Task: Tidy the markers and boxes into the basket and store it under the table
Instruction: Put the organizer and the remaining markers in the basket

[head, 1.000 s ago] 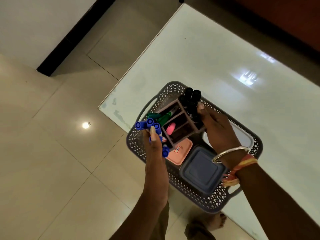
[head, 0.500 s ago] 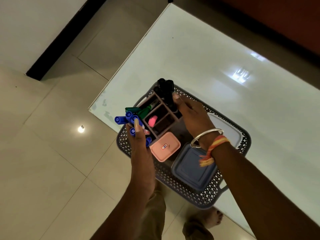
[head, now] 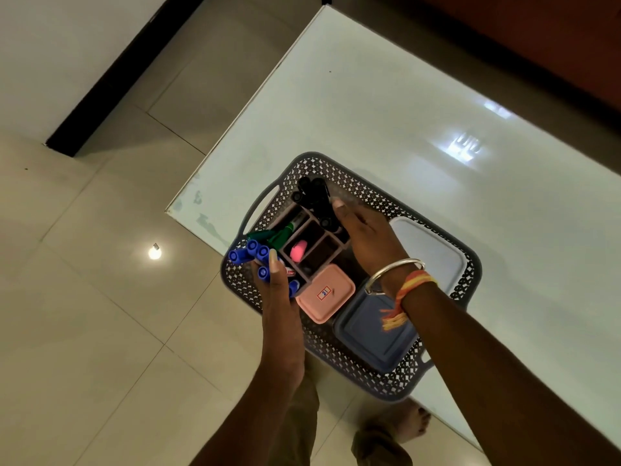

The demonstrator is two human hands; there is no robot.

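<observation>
A dark perforated basket [head: 363, 183] sits at the near corner of the white table [head: 386, 105], partly overhanging its edge. Inside it stand a brown divided organiser [head: 322, 253] with green markers [head: 275, 235] and a pink item [head: 298, 250], a pink lidded box [head: 326, 294], a dark blue lidded box [head: 373, 334] and a pale lidded box [head: 433, 250]. My left hand [head: 279, 297] grips a bunch of blue markers [head: 250, 252] at the organiser's near-left end. My right hand [head: 366, 237] holds several black markers [head: 312, 196] at its far end.
Beige floor tiles [head: 84, 314] spread to the left, with a lamp's reflection on them. A dark skirting strip [head: 117, 79] runs along the wall at the upper left. My bare foot [head: 400, 422] stands beside the table's near edge.
The view shifted, so the basket sits a little higher and further right in frame. Both hands keep their markers at the organiser; the blue bunch has sunk slightly lower.
</observation>
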